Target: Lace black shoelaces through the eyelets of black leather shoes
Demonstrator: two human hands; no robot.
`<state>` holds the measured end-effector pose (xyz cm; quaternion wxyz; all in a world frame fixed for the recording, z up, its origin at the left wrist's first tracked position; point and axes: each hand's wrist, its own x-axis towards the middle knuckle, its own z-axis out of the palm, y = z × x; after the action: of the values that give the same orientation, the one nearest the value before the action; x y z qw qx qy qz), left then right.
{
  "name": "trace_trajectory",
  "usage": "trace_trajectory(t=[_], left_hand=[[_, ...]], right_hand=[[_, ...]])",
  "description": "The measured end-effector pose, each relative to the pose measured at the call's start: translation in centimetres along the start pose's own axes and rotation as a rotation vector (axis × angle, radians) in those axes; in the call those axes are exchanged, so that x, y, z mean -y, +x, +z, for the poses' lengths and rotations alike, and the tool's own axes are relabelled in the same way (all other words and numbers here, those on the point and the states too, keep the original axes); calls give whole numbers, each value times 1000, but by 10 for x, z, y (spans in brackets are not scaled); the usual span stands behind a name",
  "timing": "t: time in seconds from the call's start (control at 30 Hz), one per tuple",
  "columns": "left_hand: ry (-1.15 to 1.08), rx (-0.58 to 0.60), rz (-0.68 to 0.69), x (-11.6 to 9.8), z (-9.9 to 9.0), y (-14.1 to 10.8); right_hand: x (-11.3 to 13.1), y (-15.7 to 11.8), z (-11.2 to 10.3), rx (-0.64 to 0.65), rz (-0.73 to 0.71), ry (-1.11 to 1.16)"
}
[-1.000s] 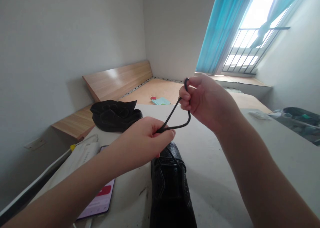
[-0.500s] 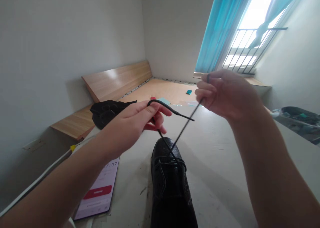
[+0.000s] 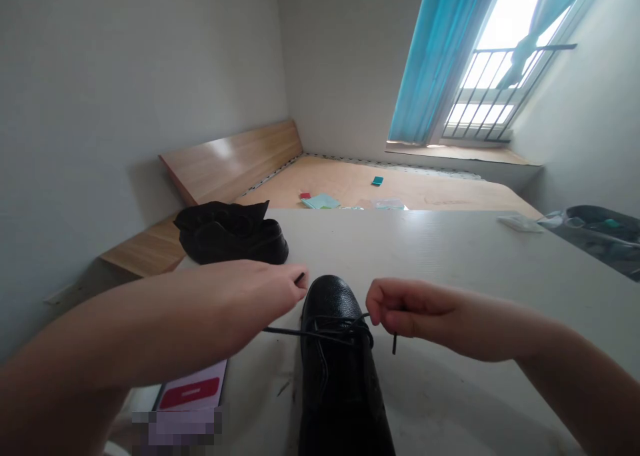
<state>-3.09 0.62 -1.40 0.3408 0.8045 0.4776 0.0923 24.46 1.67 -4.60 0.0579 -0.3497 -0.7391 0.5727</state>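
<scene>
A black leather shoe [image 3: 333,303] points away from me on the white table, at the bottom centre. Its thin black lace [image 3: 310,334] stretches out to both sides over the upper. On the left, my left hand [image 3: 265,293] is closed on one lace end, a dark bit of it showing at the fingertips beside the toe. To the right of the shoe, my right hand [image 3: 410,309] grips the other end, and a short tip hangs below its fingers. The lace strands cross over the front of the shoe.
Another black shoe [image 3: 233,233] lies at the table's back left. A phone [image 3: 193,393] is partly under my left forearm. Behind the white table [image 3: 450,256] is a bed board [image 3: 340,176] with small packets. A grey bin [image 3: 600,236] stands at the right.
Both hands have come down from above the toe and moved apart to either side of the shoe. The lace, raised before, now runs low across the upper.
</scene>
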Motion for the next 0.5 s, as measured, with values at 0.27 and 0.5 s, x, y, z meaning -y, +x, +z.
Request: trace_trajectory(t=[0.27,0.5], left_hand=[[198,141,-100,-25,6,-7],[239,140,-64,-9,10,-5]], right_hand=[[-3,-10,29,-212,32,-269],[-10,-8,32,-169,28,-302]])
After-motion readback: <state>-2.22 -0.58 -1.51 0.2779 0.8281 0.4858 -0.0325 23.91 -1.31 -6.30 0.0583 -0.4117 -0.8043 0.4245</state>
